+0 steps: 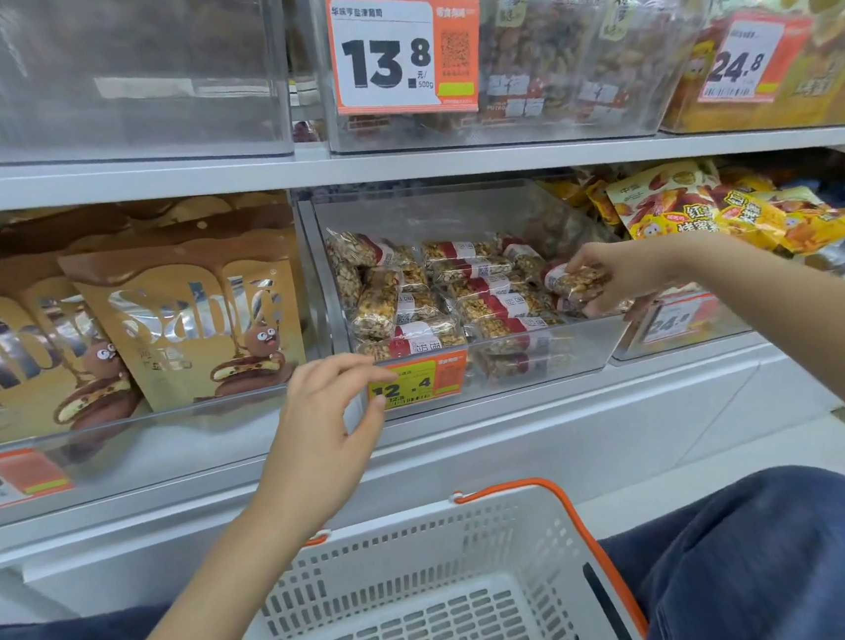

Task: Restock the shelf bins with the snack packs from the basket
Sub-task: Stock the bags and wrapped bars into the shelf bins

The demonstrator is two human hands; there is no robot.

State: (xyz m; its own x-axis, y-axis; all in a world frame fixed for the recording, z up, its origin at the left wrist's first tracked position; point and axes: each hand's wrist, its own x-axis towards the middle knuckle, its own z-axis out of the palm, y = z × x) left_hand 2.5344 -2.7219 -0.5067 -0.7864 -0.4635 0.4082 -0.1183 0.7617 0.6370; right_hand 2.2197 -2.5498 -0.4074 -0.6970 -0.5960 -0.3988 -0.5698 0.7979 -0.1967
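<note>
Right hand (612, 275) grips snack pack (574, 282) inside bin (542, 354).

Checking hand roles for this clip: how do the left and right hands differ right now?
The right hand grips a nut snack pack inside the clear bin; the left hand holds nothing. The left hand hovers at the bin's price tag, fingers loosely curled. Both are above the basket.

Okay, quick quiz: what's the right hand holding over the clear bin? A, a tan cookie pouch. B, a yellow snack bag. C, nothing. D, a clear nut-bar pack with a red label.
D: the right hand grips a clear-wrapped nut-bar pack with a red label above the clear plastic shelf bin of matching packs.
</note>
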